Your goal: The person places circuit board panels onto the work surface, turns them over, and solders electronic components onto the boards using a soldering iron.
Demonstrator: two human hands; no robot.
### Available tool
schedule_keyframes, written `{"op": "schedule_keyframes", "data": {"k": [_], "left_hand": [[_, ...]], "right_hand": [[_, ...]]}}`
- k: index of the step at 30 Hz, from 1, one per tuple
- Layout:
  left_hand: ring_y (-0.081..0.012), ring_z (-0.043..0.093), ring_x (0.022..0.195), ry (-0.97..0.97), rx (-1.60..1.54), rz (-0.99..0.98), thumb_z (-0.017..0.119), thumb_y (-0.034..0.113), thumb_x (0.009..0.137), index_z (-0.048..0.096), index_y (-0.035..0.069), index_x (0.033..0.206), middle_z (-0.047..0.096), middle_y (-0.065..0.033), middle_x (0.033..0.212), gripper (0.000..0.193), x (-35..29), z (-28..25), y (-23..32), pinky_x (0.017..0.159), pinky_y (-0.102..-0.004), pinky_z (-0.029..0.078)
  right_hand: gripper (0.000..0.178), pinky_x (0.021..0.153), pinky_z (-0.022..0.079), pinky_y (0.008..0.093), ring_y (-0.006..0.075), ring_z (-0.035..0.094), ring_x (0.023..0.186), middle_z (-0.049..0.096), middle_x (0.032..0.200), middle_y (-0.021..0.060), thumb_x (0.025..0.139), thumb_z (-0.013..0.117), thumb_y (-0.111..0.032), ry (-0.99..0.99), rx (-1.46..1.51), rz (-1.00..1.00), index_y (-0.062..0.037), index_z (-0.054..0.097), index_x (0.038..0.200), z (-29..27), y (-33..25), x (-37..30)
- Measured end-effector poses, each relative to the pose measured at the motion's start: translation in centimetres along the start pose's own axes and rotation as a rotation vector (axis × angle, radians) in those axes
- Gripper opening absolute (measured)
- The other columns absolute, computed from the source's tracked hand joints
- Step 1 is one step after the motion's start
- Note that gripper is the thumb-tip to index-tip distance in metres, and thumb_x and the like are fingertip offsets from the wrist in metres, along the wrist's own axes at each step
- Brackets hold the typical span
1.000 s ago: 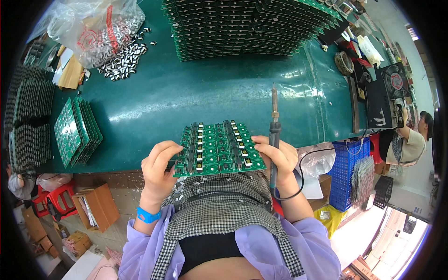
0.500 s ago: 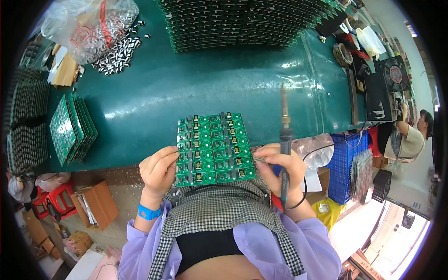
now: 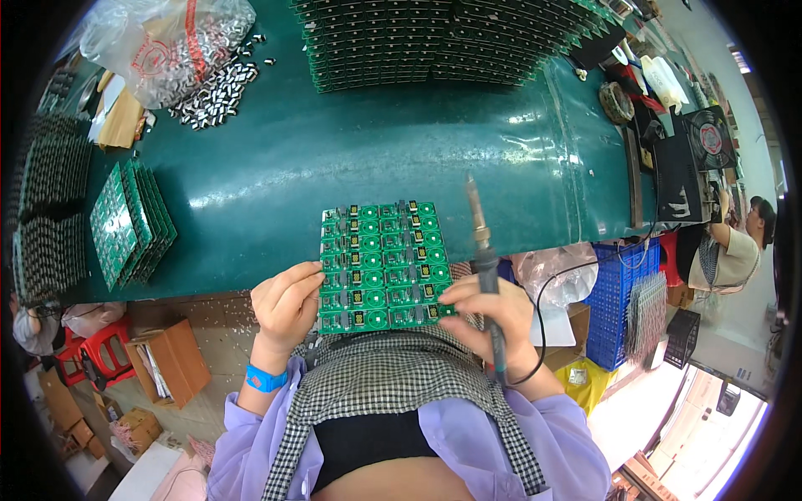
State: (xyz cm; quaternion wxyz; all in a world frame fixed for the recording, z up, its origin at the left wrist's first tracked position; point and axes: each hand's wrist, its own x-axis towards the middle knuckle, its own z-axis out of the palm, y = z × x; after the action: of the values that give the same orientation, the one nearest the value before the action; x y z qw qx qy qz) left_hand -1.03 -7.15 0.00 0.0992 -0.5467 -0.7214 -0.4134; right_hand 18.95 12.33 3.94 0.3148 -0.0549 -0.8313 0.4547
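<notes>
A green circuit board panel (image 3: pixel 384 267), divided into repeated small boards with dark components, lies at the table's near edge in front of my checked apron. My left hand (image 3: pixel 288 306) pinches its left edge between thumb and fingers. A soldering iron (image 3: pixel 486 265) rests upright in my right hand (image 3: pixel 505 321), its tip pointing away from me, above the table. The thumb and a fingertip of that same hand meet the panel's lower right corner. Whether they pinch a small part there I cannot make out.
Stacked circuit boards (image 3: pixel 418 46) stand at the back, and a smaller stack (image 3: pixel 129 221) at the left. A plastic bag (image 3: pixel 163 54) spills small metal parts (image 3: pixel 217 100) nearby. A black fan unit (image 3: pixel 708 138) sits right; the iron's cable (image 3: pixel 576 271) trails there. A co-worker (image 3: pixel 739 238) is at far right.
My right hand has shifted left and slightly down, from beside the panel's right edge onto its lower right corner. The iron has moved left with it and tilted left. My left hand keeps its hold.
</notes>
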Motion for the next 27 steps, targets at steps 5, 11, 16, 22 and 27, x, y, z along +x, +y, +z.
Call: {"op": "schedule_keyframes", "data": {"k": [5,11,16,22,27], "left_hand": [[-0.0222,0.067,0.067,-0.013,-0.027,0.027,0.069,-0.006,0.067,0.066,0.001,0.082,0.069,-0.0114,0.088,0.017,0.1,0.0,-0.1,0.054,-0.0283,0.052],[-0.0212,0.066,0.065,-0.025,-0.019,0.035,0.069,-0.005,0.067,0.066,0.001,0.082,0.069,-0.0111,0.089,0.017,-0.2,0.0,-0.2,0.052,-0.0277,0.050],[-0.0205,0.066,0.064,-0.035,-0.021,0.034,0.069,-0.004,0.067,0.066,0.001,0.083,0.069,-0.0110,0.090,0.017,-0.4,0.0,-0.2,0.052,-0.0277,0.050],[-0.0198,0.065,0.063,-0.027,-0.033,0.037,0.069,-0.003,0.067,0.066,0.001,0.084,0.069,-0.0110,0.091,0.018,-0.6,0.1,-0.3,0.052,-0.0276,0.049],[-0.0188,0.064,0.061,-0.039,-0.030,0.043,0.070,-0.004,0.066,0.066,0.001,0.084,0.069,-0.0110,0.092,0.019,-0.8,0.0,-0.2,0.051,-0.0277,0.048]], "right_hand": [[0.029,0.065,0.054,0.0300,0.0227,0.068,0.077,0.069,0.087,0.0119,0.069,0.074,0.007,0.097,-0.036,0.182,-0.0030,0.059,0.091,0.0,1.6,0.8],[0.027,0.062,0.052,0.0289,0.0216,0.067,0.072,0.068,0.085,0.0087,0.069,0.075,0.003,-0.063,-0.065,0.121,-0.0050,0.061,0.090,0.5,2.2,1.6],[0.028,0.062,0.052,0.0291,0.0220,0.066,0.072,0.068,0.085,0.0092,0.069,0.075,0.005,-0.061,-0.064,0.132,-0.0046,0.060,0.090,0.6,2.3,1.2],[0.028,0.065,0.053,0.0302,0.0242,0.067,0.078,0.069,0.089,0.0123,0.070,0.072,0.010,0.088,-0.153,0.107,-0.0027,0.058,0.090,0.6,3.6,1.1],[0.027,0.061,0.051,0.0297,0.0207,0.065,0.071,0.069,0.090,0.0076,0.070,0.074,0.004,0.018,-0.177,0.084,-0.0051,0.059,0.091,0.8,4.6,2.4]]}}
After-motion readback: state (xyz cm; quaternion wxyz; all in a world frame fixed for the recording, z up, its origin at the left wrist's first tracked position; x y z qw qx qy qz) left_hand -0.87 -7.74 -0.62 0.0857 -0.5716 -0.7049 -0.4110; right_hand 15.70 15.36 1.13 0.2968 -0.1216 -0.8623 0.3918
